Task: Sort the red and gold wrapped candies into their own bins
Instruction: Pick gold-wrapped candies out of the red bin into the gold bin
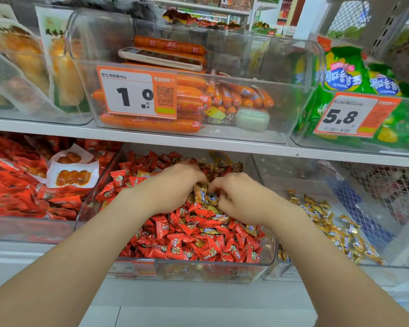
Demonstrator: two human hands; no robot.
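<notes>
Frame centre: gold candies (202,193) are pinched in the curled fingers of the left hand (175,187) and right hand (243,201), above the red candies (194,241) of the middle bin (268,251). The step is best done if only gold wrappers are gathered, stray reds are shaken loose, and the handful is carried low into the right bin (328,271), where gold ones already lie.
</notes>
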